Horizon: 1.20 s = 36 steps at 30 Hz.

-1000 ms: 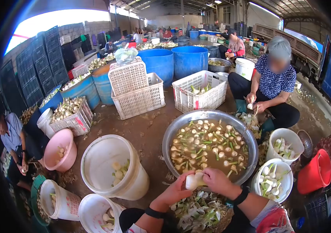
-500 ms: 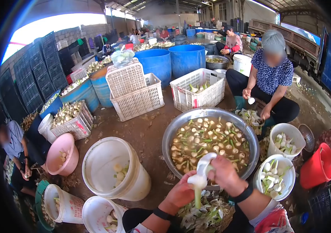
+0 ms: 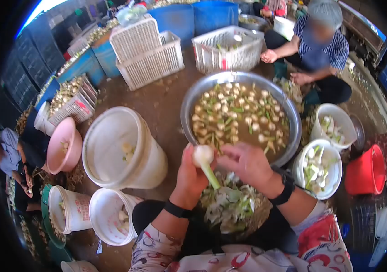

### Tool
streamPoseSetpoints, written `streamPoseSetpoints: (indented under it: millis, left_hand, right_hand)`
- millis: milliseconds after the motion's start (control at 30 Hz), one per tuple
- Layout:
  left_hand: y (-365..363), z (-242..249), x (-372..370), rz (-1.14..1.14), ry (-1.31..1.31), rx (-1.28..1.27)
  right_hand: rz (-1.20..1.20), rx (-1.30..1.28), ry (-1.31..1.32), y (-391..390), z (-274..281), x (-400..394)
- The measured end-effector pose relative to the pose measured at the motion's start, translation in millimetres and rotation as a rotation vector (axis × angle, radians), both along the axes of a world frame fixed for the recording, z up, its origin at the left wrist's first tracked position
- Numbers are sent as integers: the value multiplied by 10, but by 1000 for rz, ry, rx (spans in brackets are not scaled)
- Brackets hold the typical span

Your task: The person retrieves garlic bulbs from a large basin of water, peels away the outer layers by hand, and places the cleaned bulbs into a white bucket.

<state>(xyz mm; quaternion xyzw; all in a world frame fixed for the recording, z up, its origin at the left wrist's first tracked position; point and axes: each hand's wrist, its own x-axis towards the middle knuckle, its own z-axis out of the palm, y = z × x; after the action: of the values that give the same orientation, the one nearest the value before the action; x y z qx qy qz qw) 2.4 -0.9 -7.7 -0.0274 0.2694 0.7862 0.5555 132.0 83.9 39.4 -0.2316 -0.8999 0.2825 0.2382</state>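
My left hand (image 3: 191, 172) grips a white garlic bulb (image 3: 203, 155) whose short green stem points down toward my lap. Just right of the bulb is my right hand (image 3: 250, 167), its fingers apart, slightly blurred, with nothing visible in them. Beneath my hands, between my knees, lies a heap of pale peeled skins and leaves (image 3: 229, 206). Beyond them sits a wide metal basin (image 3: 185, 106) of brownish water with many garlic bulbs (image 3: 225, 109) floating in it.
On the left stand a large white bucket (image 3: 155, 158), a pink tub (image 3: 68, 149) and smaller white buckets. A white bucket of garlic (image 3: 337, 167) and a red bucket (image 3: 361, 174) are at right. Plastic crates (image 3: 229, 56) stand behind the basin. A co-worker (image 3: 320, 45) sits at upper right.
The view has tilted down. My right hand has come away from the bulb, and the white strip of skin it was pulling is no longer seen. My left hand still holds the bulb.
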Motion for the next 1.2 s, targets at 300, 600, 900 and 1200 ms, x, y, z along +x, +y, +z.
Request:
streamPoseSetpoints:
  millis: [300,600,900,1200]
  left_hand:
    - [-32,-9,-13,-90,1,87]
    - [-20,-26,33,-419,115,-67]
    - [-74,176,-20,-486,73,174]
    - [-174,187,-259,-505,-46,349]
  right_hand:
    - [-122,-256,125,-30,-65,-160]
    - [-6,-377,212,-28,-12,-88]
    - [-321,-419,457,563,-33,186]
    - [-5,-503,199,-32,112,-85]
